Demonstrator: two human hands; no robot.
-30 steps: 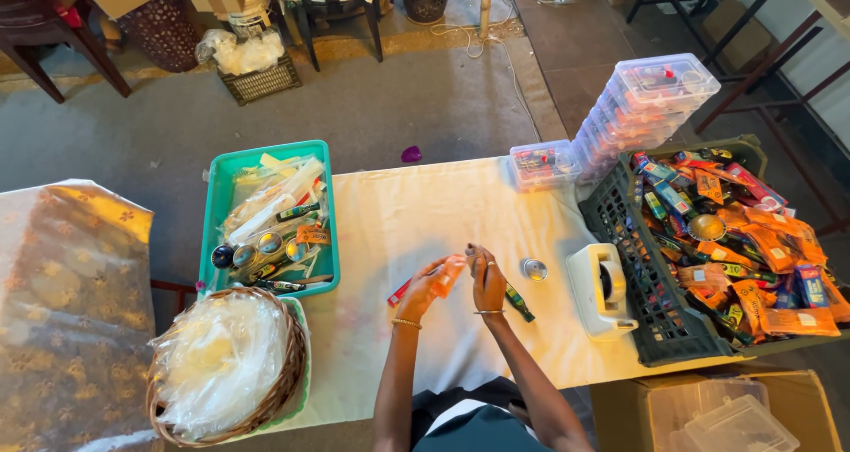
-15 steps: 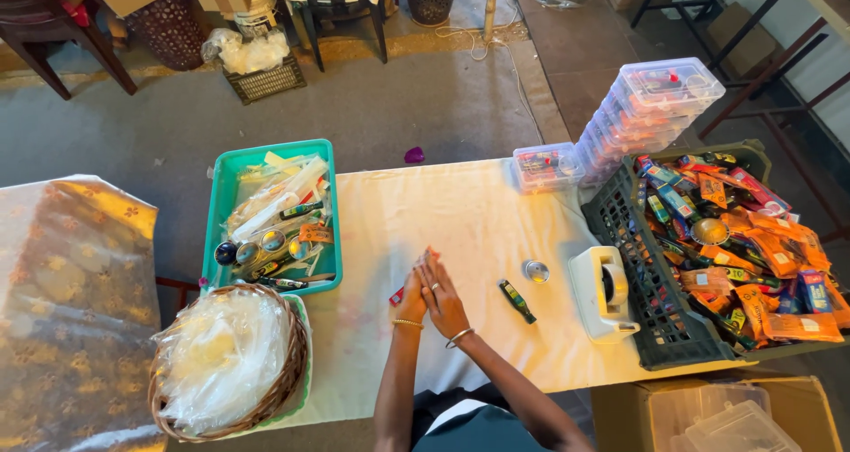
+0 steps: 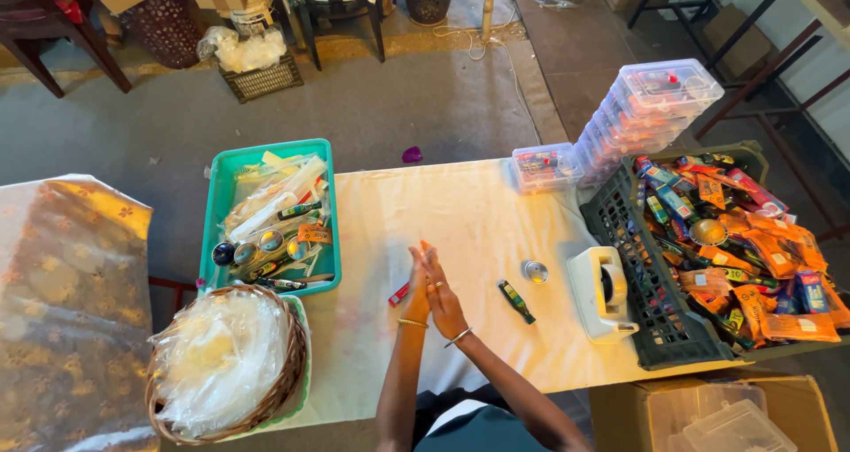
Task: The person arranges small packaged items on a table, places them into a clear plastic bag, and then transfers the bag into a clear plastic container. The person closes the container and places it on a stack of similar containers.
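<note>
Bench (image 3: 478, 231) covered in matt cream cloth. Woven wicker basket (image 3: 288, 377) stuffed with glossy clear plastic bags (image 3: 217, 359). Teal plastic tray (image 3: 221, 213), smooth. Black plastic crate (image 3: 642, 284); shiny foil packets (image 3: 770, 266). Clear plastic boxes (image 3: 655, 107).

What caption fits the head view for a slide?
Left hand and right hand pressed together above a cloth-covered table, beside a small dark bottle.

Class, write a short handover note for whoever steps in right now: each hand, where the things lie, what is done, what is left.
Left hand and right hand: palms pressed together above the table, a red packet apparently between them.
Small green bottle and round tin lie loose on the cloth, right of the hands.
Teal tray holds packed items.
Black crate still full of packets.
</note>
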